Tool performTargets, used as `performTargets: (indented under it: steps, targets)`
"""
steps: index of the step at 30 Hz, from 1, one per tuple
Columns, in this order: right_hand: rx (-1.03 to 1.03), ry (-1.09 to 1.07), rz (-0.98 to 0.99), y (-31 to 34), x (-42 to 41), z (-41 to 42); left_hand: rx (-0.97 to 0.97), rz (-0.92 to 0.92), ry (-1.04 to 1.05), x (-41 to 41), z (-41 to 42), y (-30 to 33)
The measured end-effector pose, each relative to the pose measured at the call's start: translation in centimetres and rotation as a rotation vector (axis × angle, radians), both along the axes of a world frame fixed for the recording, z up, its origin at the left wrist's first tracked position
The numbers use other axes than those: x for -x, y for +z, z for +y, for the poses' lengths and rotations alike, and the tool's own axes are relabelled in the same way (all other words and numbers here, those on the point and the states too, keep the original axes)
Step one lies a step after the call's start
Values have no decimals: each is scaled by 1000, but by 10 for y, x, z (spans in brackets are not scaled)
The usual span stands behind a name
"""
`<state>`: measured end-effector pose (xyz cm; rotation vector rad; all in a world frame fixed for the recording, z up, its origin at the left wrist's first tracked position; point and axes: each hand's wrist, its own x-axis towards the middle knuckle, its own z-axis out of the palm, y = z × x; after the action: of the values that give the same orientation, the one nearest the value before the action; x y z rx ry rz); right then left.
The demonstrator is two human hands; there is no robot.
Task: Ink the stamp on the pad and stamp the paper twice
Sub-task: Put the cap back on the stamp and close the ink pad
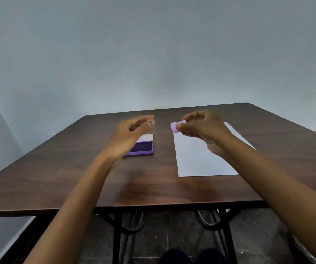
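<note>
My right hand is raised above the table and pinches a small pink-purple stamp between thumb and fingers, over the far left corner of a white sheet of paper. My left hand hovers in the air with its fingers loosely curled and nothing in it; one nail has green polish. Below and partly behind it lies a purple ink pad, open, with its dark ink surface showing and its lid up at the back. The paper lies flat to the right of the pad and looks blank.
A dark wooden table on black metal legs carries the pad and the paper. A pale wall stands right behind its far edge. A metal frame shows at the far right edge of view.
</note>
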<state>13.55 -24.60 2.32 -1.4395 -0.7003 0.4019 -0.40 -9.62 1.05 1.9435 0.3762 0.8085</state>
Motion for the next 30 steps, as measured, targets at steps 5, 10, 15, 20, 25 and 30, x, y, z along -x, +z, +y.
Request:
performTargets:
  steps: [5,10,15,20,25,30]
  targets:
    - [264,-35,-372,-3,-21,41,-7,100,89,15,43,-1]
    - [423,-26,-599,-14,-34,76,6,184,166,11,80,-8]
    - [536,-25,-689,-19,-38,96,31,256,174,0,97,-18]
    - [558,-29,-749,-23,-38,105,31,277,155,-5,104,-28]
    - [583,-30,-787,-27,-40,108,20,266,171,-4,109,-31]
    - [469,-75,-760,-19,-40,107,-24,286,228,-4,112,-32]
